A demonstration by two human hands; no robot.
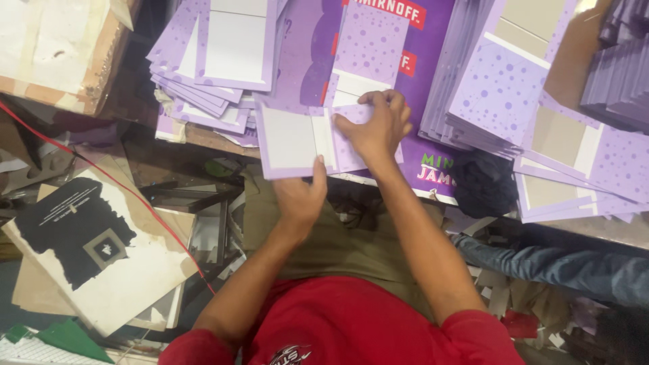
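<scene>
My right hand lies palm down on a purple dotted card panel, fingers curled and pressing its right-hand flap flat against the bench. My left hand comes up from below and grips the panel's near edge, thumb hooked over the top face and the other fingers hidden beneath. So both hands are closed on the same piece, close together but not touching each other. The panel sits at the front lip of the work surface, its white centre patch facing up, partly overhanging toward my lap.

Under and behind it I see a large purple printed sheet spread on the bench. To the left is a fanned stack of like panels, to the right a bigger, slumped stack running off toward the corner. A red wire crosses the clutter at lower left, over a white board with a black torn patch. Another person's leg in blue denim reaches in at lower right
</scene>
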